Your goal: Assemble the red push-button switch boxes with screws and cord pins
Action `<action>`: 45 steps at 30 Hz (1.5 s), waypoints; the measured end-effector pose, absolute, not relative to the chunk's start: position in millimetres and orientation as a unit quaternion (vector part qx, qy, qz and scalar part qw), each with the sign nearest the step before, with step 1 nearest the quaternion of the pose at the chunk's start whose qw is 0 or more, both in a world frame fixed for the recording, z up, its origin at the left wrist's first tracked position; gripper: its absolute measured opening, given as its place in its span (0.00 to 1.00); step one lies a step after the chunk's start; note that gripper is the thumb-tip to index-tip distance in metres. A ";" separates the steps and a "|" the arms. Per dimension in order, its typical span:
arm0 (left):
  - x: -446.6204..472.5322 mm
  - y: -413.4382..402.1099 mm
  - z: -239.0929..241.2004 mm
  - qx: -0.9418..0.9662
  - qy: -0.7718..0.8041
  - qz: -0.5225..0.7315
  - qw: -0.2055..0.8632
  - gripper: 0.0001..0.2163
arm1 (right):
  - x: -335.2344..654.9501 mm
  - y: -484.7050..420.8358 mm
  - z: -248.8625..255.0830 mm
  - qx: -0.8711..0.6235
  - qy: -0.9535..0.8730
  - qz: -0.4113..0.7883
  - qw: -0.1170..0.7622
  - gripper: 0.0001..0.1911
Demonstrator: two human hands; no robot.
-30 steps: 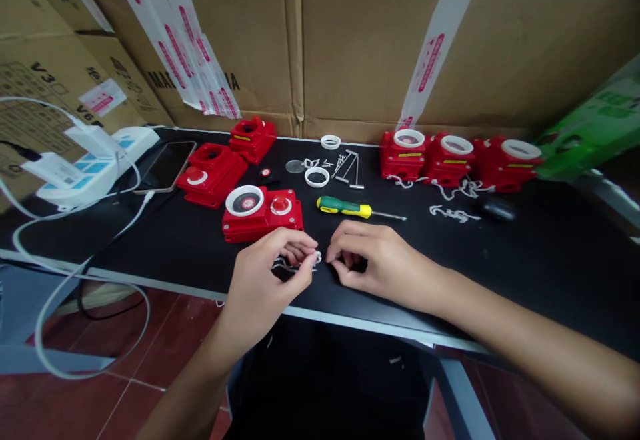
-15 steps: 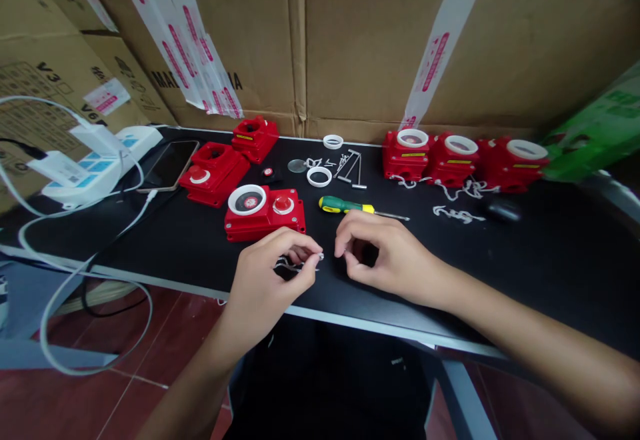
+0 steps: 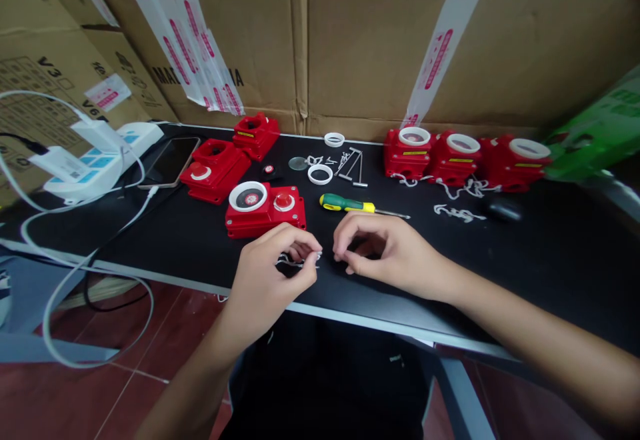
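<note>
My left hand (image 3: 273,273) hovers over the front of the black table (image 3: 165,240), thumb and forefinger pinched on a small white chain (image 3: 295,263) whose end pokes out to the right. My right hand (image 3: 383,253) is a few centimetres to the right of it, fingers curled and pinched together; whether anything is in them I cannot make out. Just behind my left hand lies a red alarm box (image 3: 265,208) with a white ring and a red button. A green and yellow screwdriver (image 3: 350,206) lies behind my right hand.
Two more red boxes (image 3: 215,170) lie at the back left, three red housings (image 3: 463,160) at the back right with white chains (image 3: 455,213) before them. White rings (image 3: 320,174), small metal parts (image 3: 350,163), a phone (image 3: 173,160), a power strip (image 3: 95,160) and cardboard boxes (image 3: 375,40) surround them.
My right hand has drawn a little away from the left and lifted slightly. My left hand keeps its pinch on the chain.
</note>
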State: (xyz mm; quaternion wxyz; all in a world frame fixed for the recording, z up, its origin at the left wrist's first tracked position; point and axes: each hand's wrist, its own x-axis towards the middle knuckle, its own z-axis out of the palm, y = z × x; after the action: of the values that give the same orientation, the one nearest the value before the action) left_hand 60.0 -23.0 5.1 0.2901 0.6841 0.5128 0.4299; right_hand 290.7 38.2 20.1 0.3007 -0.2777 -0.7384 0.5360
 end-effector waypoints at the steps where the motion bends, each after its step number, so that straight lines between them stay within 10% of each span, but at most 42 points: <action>1: 60.7 -22.7 5.6 0.686 0.513 0.428 0.287 0.06 | 290.1 37.9 19.8 -0.271 -0.716 0.568 0.302 0.06; 45: 66.7 -28.3 10.1 0.716 0.503 0.436 0.211 0.09 | 285.3 40.5 12.3 -0.299 -0.606 0.683 0.277 0.15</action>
State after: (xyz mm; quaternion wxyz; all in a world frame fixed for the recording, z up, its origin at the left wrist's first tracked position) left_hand 66.7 -28.3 10.1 0.2109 0.7161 0.5027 0.4359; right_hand 285.3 40.5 12.3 0.2772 -0.2990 -0.6062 0.6828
